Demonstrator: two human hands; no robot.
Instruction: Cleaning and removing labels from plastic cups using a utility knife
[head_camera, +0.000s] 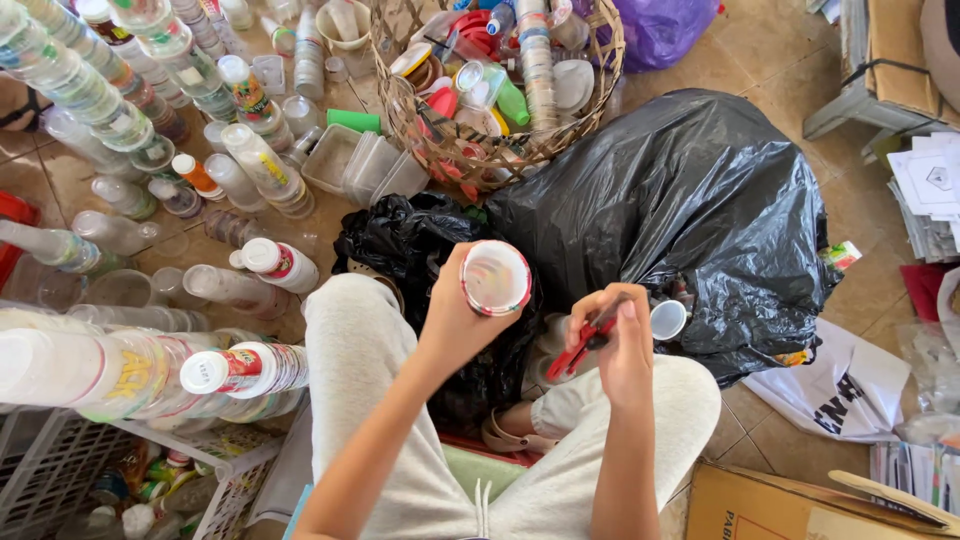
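Head view — left hand (462, 318) grips plastic cup (495, 278), mouth facing up; right hand (622, 345) pinches red cutter (583, 346), diagonal.

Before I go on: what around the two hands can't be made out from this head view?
- Red tool in the right hand: fingers cover most of it, so its kind is unclear.
- Plastic cup in the left hand: only its base shows; the hand hides its sides.
- Large black bag: opaque, contents hidden.
- Cardboard box: cut off by the bottom edge.
- Wicker basket: top cut off by the upper edge.
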